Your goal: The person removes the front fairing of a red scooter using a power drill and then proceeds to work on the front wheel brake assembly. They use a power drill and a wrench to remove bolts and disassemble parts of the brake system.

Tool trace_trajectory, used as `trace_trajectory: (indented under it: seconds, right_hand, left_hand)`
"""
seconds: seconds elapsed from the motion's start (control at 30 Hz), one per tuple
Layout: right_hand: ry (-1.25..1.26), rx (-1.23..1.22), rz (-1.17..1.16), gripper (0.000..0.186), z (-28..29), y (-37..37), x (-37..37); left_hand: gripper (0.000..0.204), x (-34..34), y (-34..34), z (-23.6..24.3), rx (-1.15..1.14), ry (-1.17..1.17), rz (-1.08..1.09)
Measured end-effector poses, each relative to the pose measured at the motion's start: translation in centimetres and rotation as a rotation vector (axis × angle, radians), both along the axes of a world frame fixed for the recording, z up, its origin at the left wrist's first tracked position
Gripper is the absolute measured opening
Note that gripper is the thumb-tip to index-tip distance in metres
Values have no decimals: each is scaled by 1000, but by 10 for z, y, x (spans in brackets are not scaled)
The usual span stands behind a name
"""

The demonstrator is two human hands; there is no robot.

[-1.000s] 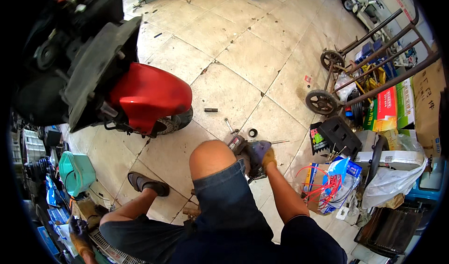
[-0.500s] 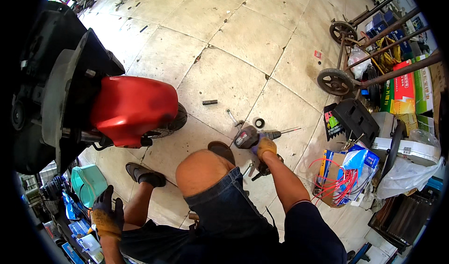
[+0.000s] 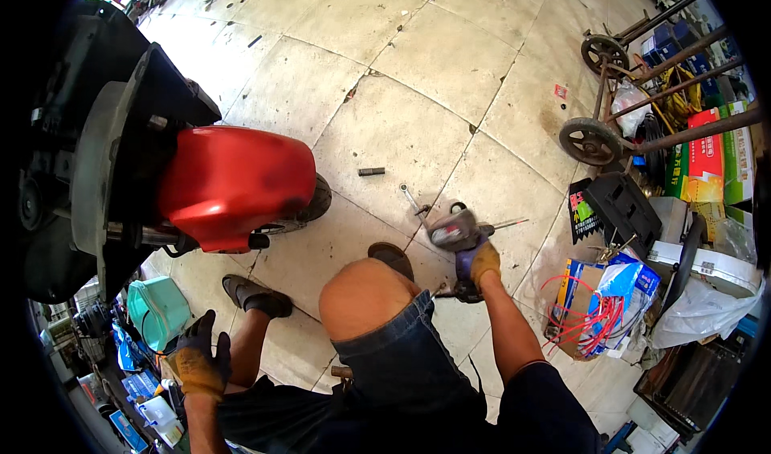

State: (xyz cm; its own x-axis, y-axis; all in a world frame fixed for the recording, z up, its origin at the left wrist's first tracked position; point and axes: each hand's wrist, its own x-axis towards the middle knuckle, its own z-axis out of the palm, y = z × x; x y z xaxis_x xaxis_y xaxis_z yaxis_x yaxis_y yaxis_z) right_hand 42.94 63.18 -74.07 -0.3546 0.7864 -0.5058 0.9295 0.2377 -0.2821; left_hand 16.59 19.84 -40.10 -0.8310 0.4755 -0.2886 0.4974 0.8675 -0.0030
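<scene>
My right hand, in a purple and yellow work glove, is closed around the handle of a dark cordless power tool, low over the floor tiles. Its fingers are partly hidden. Beside the tool lie a ratchet wrench, a black ring partly covered by the tool, and a thin-shafted screwdriver. A short dark cylinder, like a socket, rests farther off. At the left, my gloved left hand is held up with fingers apart and nothing in it, near a teal bucket.
A scooter with a red front fender stands at the left. To the right are a rusty hand cart, a black plastic case, and a cardboard box with red wires. Boxes and parts crowd the lower left.
My right hand has moved the power tool slightly right, and it now covers part of the black ring. My left hand stays raised with its fingers apart. The whole view has shifted a little.
</scene>
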Motion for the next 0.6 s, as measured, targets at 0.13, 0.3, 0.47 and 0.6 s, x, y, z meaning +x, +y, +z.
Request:
trace_trajectory:
  seconds: [0.13, 0.3, 0.47, 0.6]
  right_hand:
    - [622, -389, -499, 8, 6, 19, 5]
    - [1001, -787, -1068, 15, 3, 16, 5]
    - [1476, -1149, -1108, 22, -2, -22, -34]
    - [1616, -1298, -1106, 25, -8, -35, -74]
  left_hand:
    - [36, 5, -15, -1, 15, -11, 83]
    - [41, -19, -9, -71, 544, -412, 396]
    - [45, -30, 103, -133, 1043, -1092, 695]
    - [43, -17, 177, -151, 897, -1104, 444]
